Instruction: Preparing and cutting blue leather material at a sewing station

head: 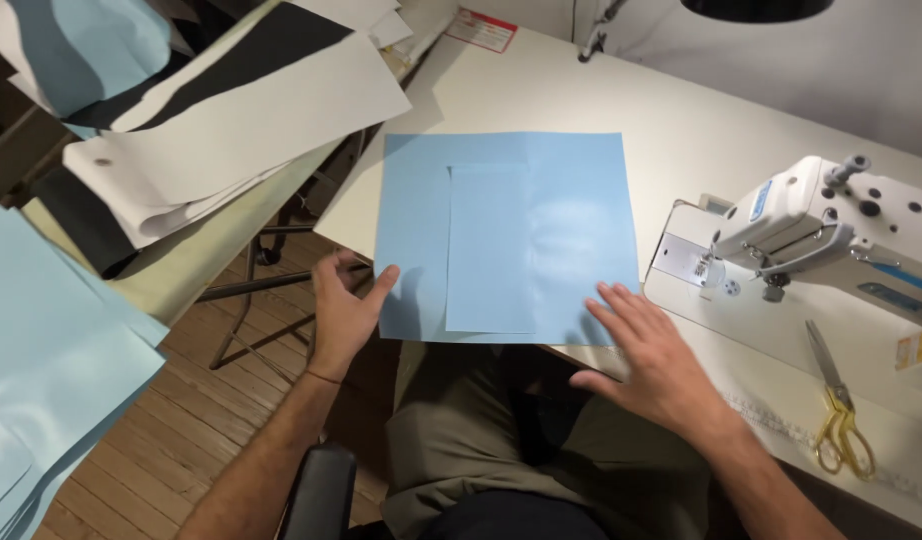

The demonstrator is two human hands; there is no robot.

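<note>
A big blue fabric square (561, 230) with a narrower blue strip (491, 250) on top is laid at the bench's near edge. Left hand (343, 310) open at its left edge, right hand (656, 355) spread flat on the near right corner. Edges are best kept squared, wrinkles smoothed outward.

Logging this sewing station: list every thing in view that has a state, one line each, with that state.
large blue sheet: flat on the table, near edge overhanging.
narrow blue piece: flat on the large sheet.
left hand: open, thumb on the sheet's left edge.
right hand: open, fingers flat on the sheet's near right corner.
scissors: closed, lying flat.
sewing machine: nothing under the needle.
</note>
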